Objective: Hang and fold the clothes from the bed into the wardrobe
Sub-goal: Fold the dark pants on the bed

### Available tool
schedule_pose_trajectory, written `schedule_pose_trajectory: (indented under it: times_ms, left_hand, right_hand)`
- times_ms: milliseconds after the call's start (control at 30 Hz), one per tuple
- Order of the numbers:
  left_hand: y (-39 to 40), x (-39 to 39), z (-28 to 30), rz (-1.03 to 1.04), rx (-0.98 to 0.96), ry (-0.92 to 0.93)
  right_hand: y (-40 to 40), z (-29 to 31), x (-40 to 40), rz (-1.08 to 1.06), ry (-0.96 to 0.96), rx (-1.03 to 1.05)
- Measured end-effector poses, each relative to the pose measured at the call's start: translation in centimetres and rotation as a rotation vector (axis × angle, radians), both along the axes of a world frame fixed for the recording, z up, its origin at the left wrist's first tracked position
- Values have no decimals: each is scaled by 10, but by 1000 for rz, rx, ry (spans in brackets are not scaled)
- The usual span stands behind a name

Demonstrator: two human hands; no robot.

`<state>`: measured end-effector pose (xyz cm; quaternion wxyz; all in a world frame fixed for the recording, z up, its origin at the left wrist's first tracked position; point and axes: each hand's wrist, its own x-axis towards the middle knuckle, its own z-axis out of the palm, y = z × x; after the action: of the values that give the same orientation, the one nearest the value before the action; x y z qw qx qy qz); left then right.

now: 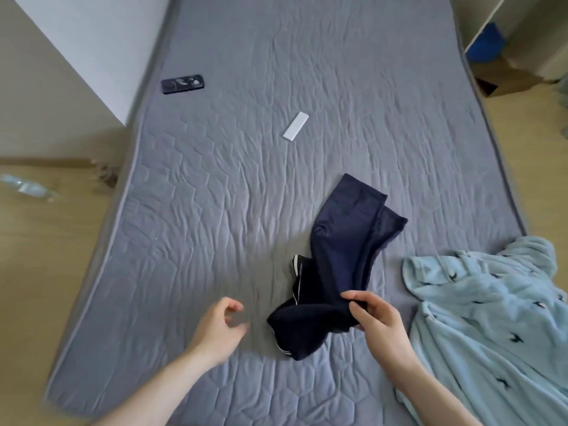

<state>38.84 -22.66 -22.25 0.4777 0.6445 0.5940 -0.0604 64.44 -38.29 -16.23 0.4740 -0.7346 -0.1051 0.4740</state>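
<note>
Dark navy garment [335, 265], white-trimmed, half lifted off the grey quilted bed [215, 195], near edge pinched by the right hand [373, 316], far end trailing on the cover. Looks light, thin, limp, probably a little slippery; best taken at two corners or the trimmed hem to spread flat. Left hand [219, 322] just beside it, fingers loosely curled, holding nothing. Fluffy pale blue garment [491, 318] heaped to the right, likely bulkier. Further up the bed, a white slab [295, 126] and a dark phone [183, 84]. Wooden floor on both sides, open shelving far right.
</note>
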Motion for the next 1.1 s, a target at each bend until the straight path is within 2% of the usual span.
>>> schedule_pose_trajectory:
  times_ms: [100, 233, 333, 433, 533, 600, 667, 733, 833, 933, 1033, 1100]
  left_hand:
    - [-15, -15, -13, -131, -280, 59]
    - [-35, 3, -19, -202, -442, -175]
    - [-38, 26, -14, -36, -559, -322]
    - [-29, 32, -13, 178, -604, -368]
    - [-15, 24, -14, 467, -697, -493]
    - [-4, 16, -15, 585, -641, -469]
    - [1, 3, -21, 564, -496, -371]
    - [-2, -13, -32, 457, -404, -276]
    - [-16, -42, -59, 247, -355, -67]
    - [-39, -69, -86, 81, -124, 150]
    - [-66, -87, -99, -95, 236, 173]
    - [-82, -93, -105, -329, 292, 147]
  right_hand:
    - [6, 17, -12, -51, 67, 106]
    - [15, 33, -12, -137, 191, 184]
    - [22, 34, -5, -207, 219, 160]
    - [33, 25, 12, -369, 172, 100]
    - [49, 14, 31, -459, 117, 141]
    - [58, 2, 34, -375, 44, 179]
    - [61, -16, 28, -215, -25, 154]
    - [53, -40, 14, -19, -78, 20]
    - [23, -85, -10, 317, -128, -298]
    - [-17, -124, -42, 618, -88, -505]
    - [-48, -148, -75, 696, -32, -562]
    - [-60, -160, -91, 717, -22, -564]
